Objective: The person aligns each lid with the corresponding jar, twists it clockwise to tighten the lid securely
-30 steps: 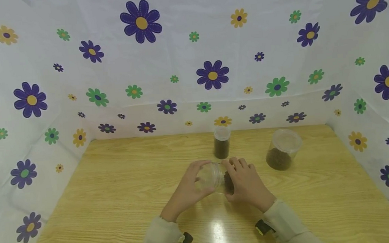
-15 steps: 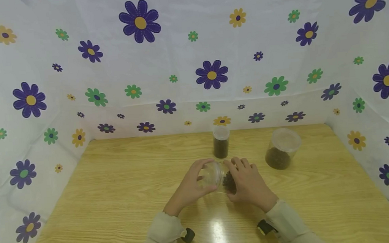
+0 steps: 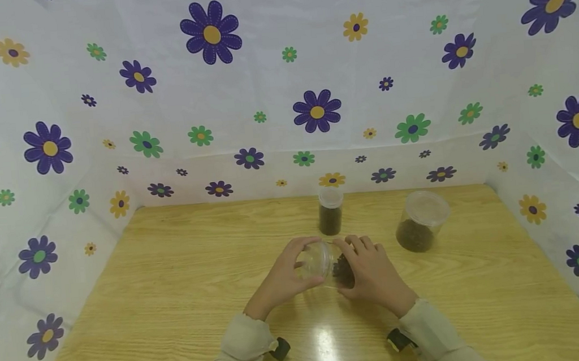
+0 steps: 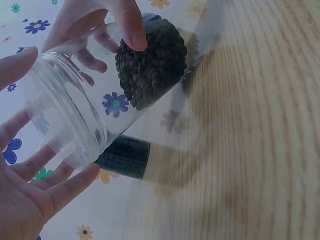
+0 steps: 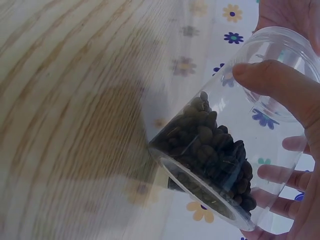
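Note:
Tilted low over the table is a clear plastic jar [image 5: 227,117] of dark brown beans that look like coffee beans [image 4: 150,65]. The beans are heaped toward its base. My right hand [image 3: 372,275] grips the jar's body, thumb on one side and fingers on the other. At the jar's mouth, my left hand [image 3: 283,277] holds the clear lid [image 4: 67,112] between thumb and spread fingers. The lid sits against the threaded mouth; how tightly it is screwed on cannot be seen. In the head view the right hand hides part of the jar.
Just beyond the hands stands a slim lidded jar [image 3: 330,217] with dark contents. A wider lidded jar [image 3: 422,221], part full of dark contents, is to the right. White flowered cloth [image 3: 261,80] walls the wooden table [image 3: 185,285] at the back and both sides.
The left hand and lid have shifted slightly to the right. The right hand has moved very little, and more of the beans shows beside it. The two standing jars stay put.

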`<state>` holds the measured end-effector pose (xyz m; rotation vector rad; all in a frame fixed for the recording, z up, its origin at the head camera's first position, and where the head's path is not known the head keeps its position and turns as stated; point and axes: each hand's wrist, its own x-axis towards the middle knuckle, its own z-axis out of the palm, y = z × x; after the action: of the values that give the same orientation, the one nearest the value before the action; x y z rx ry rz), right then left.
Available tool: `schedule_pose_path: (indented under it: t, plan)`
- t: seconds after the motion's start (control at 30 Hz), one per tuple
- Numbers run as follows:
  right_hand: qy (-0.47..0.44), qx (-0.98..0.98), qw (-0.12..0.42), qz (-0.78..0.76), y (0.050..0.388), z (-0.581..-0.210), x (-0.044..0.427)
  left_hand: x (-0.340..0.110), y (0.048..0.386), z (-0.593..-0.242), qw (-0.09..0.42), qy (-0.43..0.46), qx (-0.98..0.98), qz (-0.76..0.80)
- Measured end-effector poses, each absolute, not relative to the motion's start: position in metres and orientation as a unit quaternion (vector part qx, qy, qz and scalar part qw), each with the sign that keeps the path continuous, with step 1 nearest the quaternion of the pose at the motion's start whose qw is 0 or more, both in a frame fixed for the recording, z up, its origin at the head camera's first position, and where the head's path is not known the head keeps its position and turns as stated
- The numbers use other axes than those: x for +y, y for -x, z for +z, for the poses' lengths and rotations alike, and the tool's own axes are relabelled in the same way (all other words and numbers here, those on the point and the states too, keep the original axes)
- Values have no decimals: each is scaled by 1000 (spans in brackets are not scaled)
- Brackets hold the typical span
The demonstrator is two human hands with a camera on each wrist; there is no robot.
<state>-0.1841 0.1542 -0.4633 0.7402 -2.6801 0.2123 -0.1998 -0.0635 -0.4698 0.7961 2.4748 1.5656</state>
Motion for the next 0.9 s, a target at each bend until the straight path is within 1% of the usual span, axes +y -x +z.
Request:
schedule_pose_path:
  t: [0.2,0.5,0.77,0.9]
  plan:
    - [-259,-948,170,76,184,-462,155,-64,201,-471,57,-276,813,509]
    - [-259,-948,167,74,185,-464,157,-64,205,-471,34,-322,805,497]
    - [-263,-948,165,72,185,-464,158,-64,208,-473,33,-344,807,478]
    - [-261,-949,162,64,184,-462,159,-64,210,-473,18,-360,813,458]
